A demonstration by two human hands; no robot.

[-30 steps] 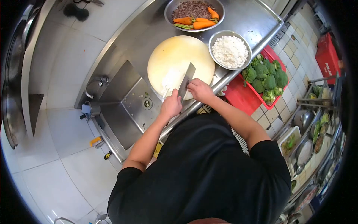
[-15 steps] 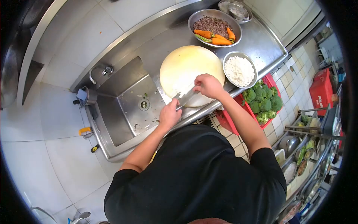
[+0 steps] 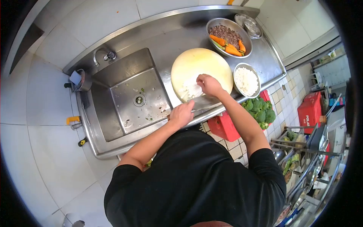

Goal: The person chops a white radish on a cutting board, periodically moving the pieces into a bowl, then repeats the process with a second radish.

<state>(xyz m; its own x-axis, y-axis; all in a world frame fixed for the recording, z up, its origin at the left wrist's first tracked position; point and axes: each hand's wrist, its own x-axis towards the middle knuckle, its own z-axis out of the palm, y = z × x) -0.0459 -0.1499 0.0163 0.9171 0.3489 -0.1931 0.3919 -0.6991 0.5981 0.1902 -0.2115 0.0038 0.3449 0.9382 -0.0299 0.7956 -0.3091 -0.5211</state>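
Note:
A cleaver (image 3: 208, 102) lies low over the near edge of the round cutting board (image 3: 191, 62), its blade extending to the right. My left hand (image 3: 181, 114) is closed around its handle at the board's near-left edge. Above the board, my right hand (image 3: 210, 85) has its fingers curled together beside the white pieces (image 3: 189, 90); whatever may be between the fingertips is hidden. Just right of the board stands a metal bowl of white cubes (image 3: 245, 81). Behind it, a larger bowl (image 3: 247, 39) holds carrots and brownish-red chopped pieces.
A sink (image 3: 123, 94) with scraps around its drain is left of the board, below a faucet (image 3: 109, 56). Broccoli (image 3: 260, 109) sits in a red container beyond the counter's front edge (image 3: 211, 113). Stacked metal dishes (image 3: 252, 28) stand at the back right.
The cleaver has gone from raised and slanting to low along the board's near edge. My right hand has come away from the blade to the white pieces. The camera view has shifted and turned.

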